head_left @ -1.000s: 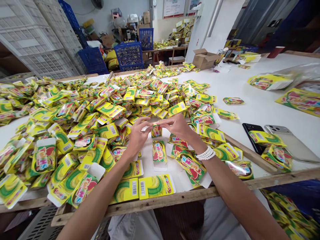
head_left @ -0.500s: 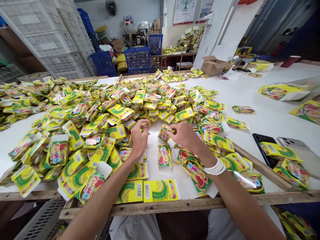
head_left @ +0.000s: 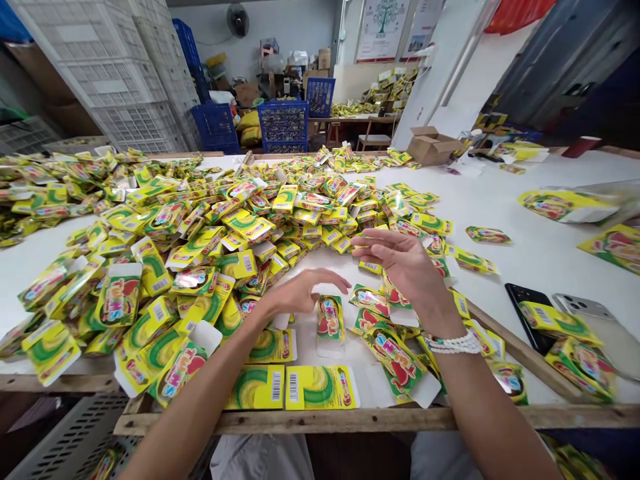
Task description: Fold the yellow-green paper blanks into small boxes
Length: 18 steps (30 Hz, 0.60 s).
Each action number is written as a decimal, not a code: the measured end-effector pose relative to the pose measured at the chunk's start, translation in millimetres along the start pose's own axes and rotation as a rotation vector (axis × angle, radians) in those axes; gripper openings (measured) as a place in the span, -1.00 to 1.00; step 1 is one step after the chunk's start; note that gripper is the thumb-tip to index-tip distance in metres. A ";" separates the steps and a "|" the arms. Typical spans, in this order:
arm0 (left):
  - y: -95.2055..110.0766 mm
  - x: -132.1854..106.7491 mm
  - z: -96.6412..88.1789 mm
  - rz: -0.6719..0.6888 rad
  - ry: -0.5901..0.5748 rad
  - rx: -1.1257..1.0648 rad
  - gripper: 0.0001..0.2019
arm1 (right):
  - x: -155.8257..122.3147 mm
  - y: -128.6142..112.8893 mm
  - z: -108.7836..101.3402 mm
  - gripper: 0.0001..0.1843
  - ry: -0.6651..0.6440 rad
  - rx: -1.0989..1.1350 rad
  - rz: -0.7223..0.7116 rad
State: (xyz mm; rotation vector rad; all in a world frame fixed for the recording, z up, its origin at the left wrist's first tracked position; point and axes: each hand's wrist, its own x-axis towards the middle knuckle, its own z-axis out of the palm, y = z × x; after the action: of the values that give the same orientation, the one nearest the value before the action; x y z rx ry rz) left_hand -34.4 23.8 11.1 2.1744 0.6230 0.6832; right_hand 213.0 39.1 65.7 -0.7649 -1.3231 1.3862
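A flat yellow-and-green printed carton (head_left: 330, 319) lies by itself on the white tabletop (head_left: 540, 263), its white flap toward the person and its picture face up, between the two hands. The left hand (head_left: 297, 295) is open and empty, its fingers stretched out just beside the carton. The right hand (head_left: 407, 270) is also open and empty, well apart from the left, with its fingers loosely spread above a small group of loose cartons (head_left: 385, 313). A white beaded bracelet (head_left: 453, 344) circles the right wrist. A large heap of the same cartons (head_left: 250, 213) spreads across the table beyond the hands, and more lie in a row along the wooden table edge (head_left: 350, 420). To the right, a black smartphone (head_left: 520, 300) and a silver smartphone (head_left: 583, 305) lie partly under cartons. Farther back stand an open cardboard box (head_left: 433, 147), blue plastic crates (head_left: 283, 123) and stacked white plastic crates (head_left: 127, 83).
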 end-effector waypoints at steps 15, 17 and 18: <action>-14.3 -3.0 7.9 -0.245 0.243 0.302 -0.56 | 18.8 46.9 -2.6 -0.55 0.165 -0.323 0.111; -16.4 -1.9 10.7 -0.370 0.491 0.191 -0.68 | 19.0 50.5 0.8 -0.47 0.113 -0.314 0.108; -16.6 -1.3 12.1 -0.411 0.577 0.135 -0.72 | 18.3 51.9 3.9 -0.40 0.061 -0.300 0.110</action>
State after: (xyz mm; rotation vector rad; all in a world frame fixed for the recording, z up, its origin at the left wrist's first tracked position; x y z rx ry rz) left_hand -31.2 26.5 -9.0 1.8652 1.4031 1.0657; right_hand 191.9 62.1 20.2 -1.0862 -1.4781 1.2521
